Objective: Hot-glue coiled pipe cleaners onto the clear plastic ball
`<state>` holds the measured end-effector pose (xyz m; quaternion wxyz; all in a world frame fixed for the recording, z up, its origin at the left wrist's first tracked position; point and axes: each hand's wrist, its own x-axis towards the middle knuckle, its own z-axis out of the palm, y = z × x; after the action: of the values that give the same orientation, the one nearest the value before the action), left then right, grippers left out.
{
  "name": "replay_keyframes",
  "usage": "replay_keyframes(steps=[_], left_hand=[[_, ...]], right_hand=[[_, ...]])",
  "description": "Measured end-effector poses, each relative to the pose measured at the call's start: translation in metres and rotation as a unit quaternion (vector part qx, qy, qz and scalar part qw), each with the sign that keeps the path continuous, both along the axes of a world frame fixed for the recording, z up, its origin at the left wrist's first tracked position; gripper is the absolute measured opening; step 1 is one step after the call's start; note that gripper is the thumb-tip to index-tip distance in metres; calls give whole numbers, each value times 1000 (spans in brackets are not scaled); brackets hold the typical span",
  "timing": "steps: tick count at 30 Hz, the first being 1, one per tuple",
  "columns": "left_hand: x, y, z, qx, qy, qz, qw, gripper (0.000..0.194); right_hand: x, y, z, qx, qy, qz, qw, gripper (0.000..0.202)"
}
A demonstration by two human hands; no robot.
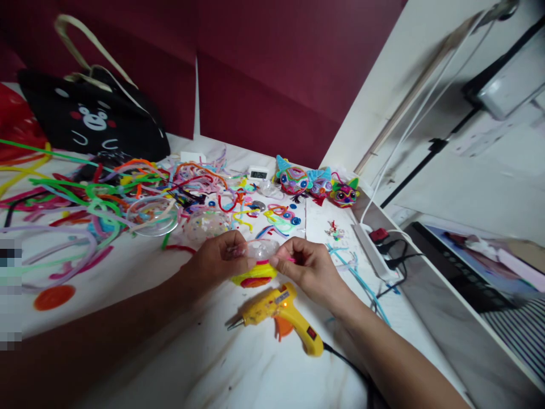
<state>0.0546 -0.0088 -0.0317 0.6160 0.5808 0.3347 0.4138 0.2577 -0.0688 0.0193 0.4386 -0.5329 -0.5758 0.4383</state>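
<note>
Between my two hands is a clear plastic ball (260, 249) with yellow, red and orange fuzzy pipe cleaners around its lower part. My left hand (221, 258) is closed, with thumb and fingers gripping the ball's left side. Along the ball's middle runs a pink pipe cleaner (263, 262). The fingers of my right hand (307, 264) pinch this strip at the ball's right side, and a bit of pink shows by the fingertips. Just below the ball, a yellow hot glue gun (272, 307) lies on the table, its nozzle towards the left and a small light glowing.
Loose pipe cleaners (102, 207) cover the table's left side around a clear dish (152, 217). Several decorated balls (293, 180) and a small digital clock (258, 173) stand at the back. A black bag (93, 116) stands back left. A power strip (377, 253) with cords lies right.
</note>
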Motion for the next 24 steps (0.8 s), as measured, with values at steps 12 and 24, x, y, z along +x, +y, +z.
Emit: replay_keyframes(steps=[12,24], left_hand=[[2,-5,10,-57,-94,-19,994,41],[-6,-3,15,68,70,-84,992,30]], right_hand=[[2,4,5,41,24,-46,998,59],[4,4,-1,-73,80,87,990,53]])
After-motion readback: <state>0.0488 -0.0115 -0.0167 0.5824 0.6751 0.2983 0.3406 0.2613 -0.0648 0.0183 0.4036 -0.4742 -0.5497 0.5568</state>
